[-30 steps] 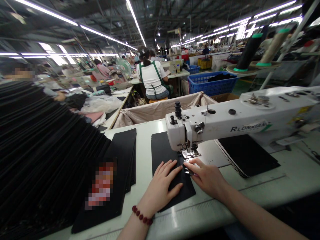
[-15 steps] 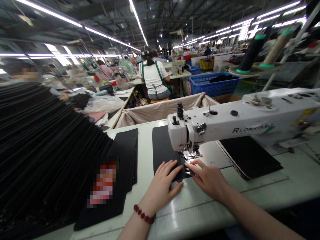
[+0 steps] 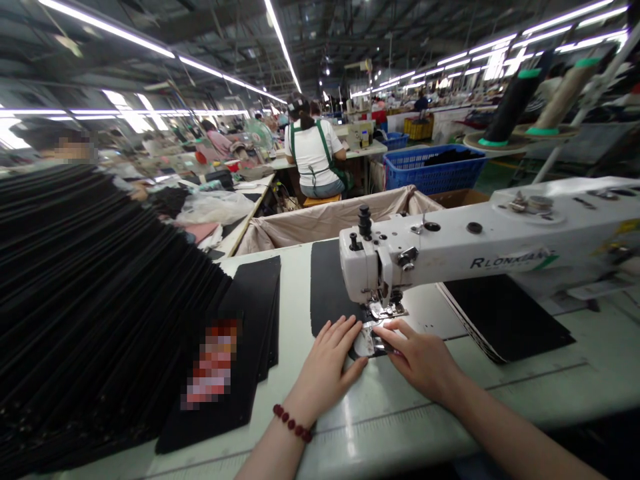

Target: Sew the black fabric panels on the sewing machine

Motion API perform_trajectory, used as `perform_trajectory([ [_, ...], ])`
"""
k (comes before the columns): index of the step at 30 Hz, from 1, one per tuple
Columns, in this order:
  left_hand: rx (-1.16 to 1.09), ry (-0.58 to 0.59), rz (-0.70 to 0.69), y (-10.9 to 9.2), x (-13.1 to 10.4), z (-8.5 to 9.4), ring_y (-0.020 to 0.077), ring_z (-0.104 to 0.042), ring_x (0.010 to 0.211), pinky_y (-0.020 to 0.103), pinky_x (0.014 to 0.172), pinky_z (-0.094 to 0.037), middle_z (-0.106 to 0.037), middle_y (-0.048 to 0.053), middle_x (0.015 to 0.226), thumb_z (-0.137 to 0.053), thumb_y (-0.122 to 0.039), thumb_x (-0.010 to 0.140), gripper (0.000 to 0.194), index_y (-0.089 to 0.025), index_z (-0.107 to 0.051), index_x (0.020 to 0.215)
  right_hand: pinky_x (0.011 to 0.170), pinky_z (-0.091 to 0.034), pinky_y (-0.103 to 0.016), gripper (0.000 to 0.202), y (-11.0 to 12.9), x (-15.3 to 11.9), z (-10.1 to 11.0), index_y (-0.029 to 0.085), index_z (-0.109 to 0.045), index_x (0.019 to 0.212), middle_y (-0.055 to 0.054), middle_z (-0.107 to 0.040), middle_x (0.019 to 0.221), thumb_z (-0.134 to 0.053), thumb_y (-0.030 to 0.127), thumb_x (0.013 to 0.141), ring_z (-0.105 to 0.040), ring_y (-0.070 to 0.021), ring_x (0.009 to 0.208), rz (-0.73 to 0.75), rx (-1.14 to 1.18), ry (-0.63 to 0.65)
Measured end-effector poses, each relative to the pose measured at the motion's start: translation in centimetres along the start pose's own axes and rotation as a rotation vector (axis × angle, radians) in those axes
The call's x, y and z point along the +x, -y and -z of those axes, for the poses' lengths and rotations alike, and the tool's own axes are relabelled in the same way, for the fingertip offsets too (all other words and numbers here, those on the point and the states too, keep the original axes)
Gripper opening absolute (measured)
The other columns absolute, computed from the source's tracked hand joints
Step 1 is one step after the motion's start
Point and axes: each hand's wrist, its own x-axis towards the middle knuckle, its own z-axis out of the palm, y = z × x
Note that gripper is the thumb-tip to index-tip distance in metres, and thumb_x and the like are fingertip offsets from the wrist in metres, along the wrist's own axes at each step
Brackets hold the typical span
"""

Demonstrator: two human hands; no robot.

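Observation:
A black flat panel [image 3: 325, 287] lies beneath the needle head of a white sewing machine [image 3: 430, 250]. My left hand [image 3: 330, 363] rests flat on the panel's near part, fingers stretched forward and thumb apart. Beside its fingertips, a shiny metal plate [image 3: 366, 342] shows in front of the presser foot [image 3: 385, 309]. My right hand [image 3: 423, 360] is at the right of that plate, with bent fingers closed around a small dark, shiny piece; what exactly they grip is partly hidden. A dark red bead bracelet [image 3: 293, 424] circles the left wrist.
A tall stack of black panels [image 3: 90, 300] fills the left, with loose panels [image 3: 255, 293] alongside. More black panels [image 3: 505, 313] lie under the machine arm. Behind the table are a cloth-lined bin [image 3: 320, 227], a blue basket [image 3: 433, 168] and a seated person [image 3: 315, 153]. Thread cones [image 3: 513, 107] stand right.
The black panel has shifted away from me under the presser foot, baring more of the metal plate. Both hands stay close to the same place. The whole view has shifted slightly.

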Motion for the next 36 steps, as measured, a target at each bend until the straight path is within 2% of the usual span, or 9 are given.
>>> perform_trajectory([
  [7, 0.011, 0.009, 0.009, 0.1, 0.2, -0.1, 0.0213, -0.022, 0.14, 0.047, 0.116, -0.02, -0.024, 0.001, 0.153, -0.049, -0.042, 0.091, 0.062, -0.029, -0.022, 0.145, 0.076, -0.048, -0.031, 0.046, 0.0, 0.1, 0.1, 0.033, -0.043, 0.133, -0.001, -0.051, 0.131, -0.044, 0.022, 0.088, -0.062, -0.0188, 0.095, 0.006, 0.009, -0.01],
  [19, 0.024, 0.015, 0.022, 0.3, 0.2, -0.3, 0.0203, -0.02, 0.141, 0.045, 0.117, -0.018, -0.023, 0.0, 0.153, -0.047, -0.044, 0.091, 0.062, -0.03, -0.021, 0.146, 0.072, -0.048, -0.03, 0.047, -0.1, 0.0, -0.2, 0.033, -0.044, 0.132, -0.001, -0.052, 0.13, -0.046, 0.022, 0.087, -0.063, -0.0188, 0.092, 0.004, -0.017, -0.025],
  [25, 0.002, -0.009, 0.012, 0.3, 0.1, -0.5, 0.0235, -0.016, 0.142, 0.05, 0.116, -0.015, -0.023, 0.002, 0.153, -0.048, -0.043, 0.091, 0.062, -0.03, -0.022, 0.146, 0.072, -0.049, -0.03, 0.046, 0.0, 0.0, -0.2, 0.032, -0.045, 0.131, 0.0, -0.053, 0.129, -0.046, 0.021, 0.086, -0.063, -0.0188, 0.093, 0.005, -0.022, -0.041],
  [31, -0.017, -0.051, 0.036, 0.3, 0.0, -0.5, 0.0244, -0.01, 0.143, 0.05, 0.116, -0.013, -0.019, 0.004, 0.154, -0.05, -0.045, 0.089, 0.069, -0.026, -0.017, 0.147, 0.072, -0.05, -0.031, 0.045, -0.1, -0.2, -0.4, 0.031, -0.045, 0.131, -0.001, -0.053, 0.129, -0.044, 0.021, 0.087, -0.064, -0.0185, 0.092, 0.029, -0.027, -0.077],
  [36, -0.026, -0.047, 0.041, -0.1, -0.2, -0.4, 0.024, -0.01, 0.143, 0.047, 0.116, -0.015, -0.017, 0.006, 0.155, -0.051, -0.049, 0.087, 0.076, -0.022, -0.014, 0.148, 0.065, -0.051, -0.031, 0.044, -0.5, -0.3, -1.1, 0.032, -0.046, 0.131, -0.001, -0.054, 0.127, -0.041, 0.021, 0.089, -0.065, -0.0186, 0.086, 0.044, -0.051, -0.117],
])
